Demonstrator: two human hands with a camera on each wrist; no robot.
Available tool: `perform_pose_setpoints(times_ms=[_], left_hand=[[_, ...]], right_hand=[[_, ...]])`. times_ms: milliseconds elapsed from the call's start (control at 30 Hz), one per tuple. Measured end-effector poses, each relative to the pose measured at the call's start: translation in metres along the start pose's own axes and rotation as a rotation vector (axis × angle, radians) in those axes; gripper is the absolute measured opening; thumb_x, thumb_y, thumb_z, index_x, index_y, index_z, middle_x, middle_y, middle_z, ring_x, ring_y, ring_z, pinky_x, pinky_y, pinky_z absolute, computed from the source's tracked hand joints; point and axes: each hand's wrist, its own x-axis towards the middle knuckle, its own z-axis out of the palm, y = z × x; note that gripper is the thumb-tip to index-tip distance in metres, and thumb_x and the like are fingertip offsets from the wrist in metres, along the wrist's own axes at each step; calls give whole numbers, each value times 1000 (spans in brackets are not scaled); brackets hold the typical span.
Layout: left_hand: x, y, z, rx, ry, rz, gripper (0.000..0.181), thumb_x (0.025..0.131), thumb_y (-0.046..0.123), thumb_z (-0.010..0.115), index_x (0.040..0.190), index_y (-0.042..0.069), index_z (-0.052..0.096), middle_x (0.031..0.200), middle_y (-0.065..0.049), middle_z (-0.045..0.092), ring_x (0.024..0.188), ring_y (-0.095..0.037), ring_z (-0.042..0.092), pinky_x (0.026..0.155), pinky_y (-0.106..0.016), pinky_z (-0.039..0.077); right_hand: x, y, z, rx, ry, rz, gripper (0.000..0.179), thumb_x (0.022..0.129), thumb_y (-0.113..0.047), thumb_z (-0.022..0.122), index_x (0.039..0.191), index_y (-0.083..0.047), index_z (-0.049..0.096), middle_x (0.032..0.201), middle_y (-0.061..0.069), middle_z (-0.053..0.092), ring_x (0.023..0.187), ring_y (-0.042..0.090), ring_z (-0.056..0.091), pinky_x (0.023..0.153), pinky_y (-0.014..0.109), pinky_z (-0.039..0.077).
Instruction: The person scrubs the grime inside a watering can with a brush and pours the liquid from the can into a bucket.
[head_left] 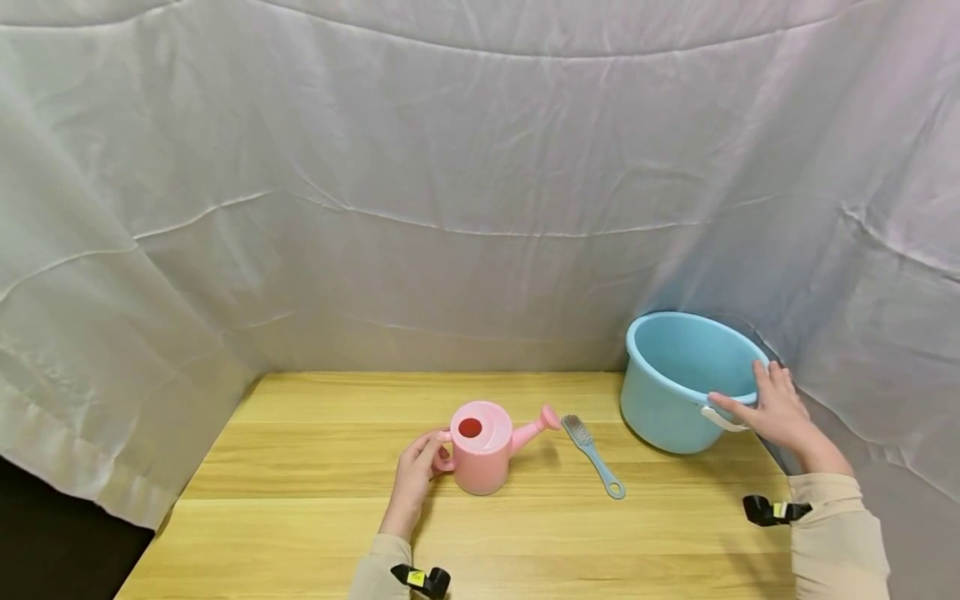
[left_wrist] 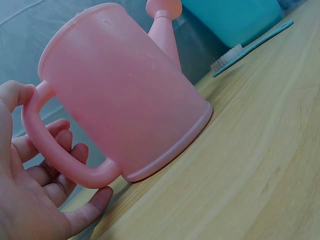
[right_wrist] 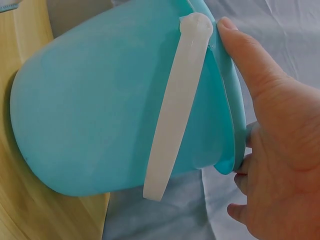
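Observation:
A pink watering can (head_left: 481, 458) stands upright on the table, its spout pointing right. My left hand (head_left: 415, 473) is at its looped handle (left_wrist: 65, 160), with fingers curled round it in the left wrist view. On the right stands a light blue bucket (head_left: 660, 408), its white carrying handle (right_wrist: 175, 110) hanging down the near side. My right hand (head_left: 780, 408) touches the bucket's right rim, thumb along the near edge and fingers stretched out over the far part. Between can and bucket lies a blue brush (head_left: 596, 458), bristles up.
The wooden table (head_left: 315, 533) carries all these things. Grey cloth (head_left: 450, 208) hangs behind it and along both sides, close to the bucket. A dark area (head_left: 67, 533) shows beyond the table's left edge.

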Motion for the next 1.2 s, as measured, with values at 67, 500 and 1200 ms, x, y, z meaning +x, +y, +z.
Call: perform_pose_setpoints(times_ms=[67,500,1200], left_hand=[[-2,3,0,-4,-5,13,35,99,22,56,113,-9,64,80,-15,55,68,-19,58,79,-40,60],[12,-17,-5,-12,19,-25,32,100,24,56,110,-5,66,80,-12,55,70,-18,58,78,-38,60],[10,-14,-3,55,-137,4,40,94,25,62,86,-14,59,75,-6,58,68,-16,57,70,-30,56]], right_hand=[[0,-1,0,-3,-5,4,106,94,-57,50,149,8,-12,149,40,-22,137,57,-23,105,80,-1],[2,-5,4,29,13,12,106,95,-57,49,148,10,-13,149,39,-24,138,55,-25,107,78,-3],[-1,-5,5,55,36,23,106,96,-56,48,147,9,-18,148,36,-29,137,54,-27,108,76,-6]])
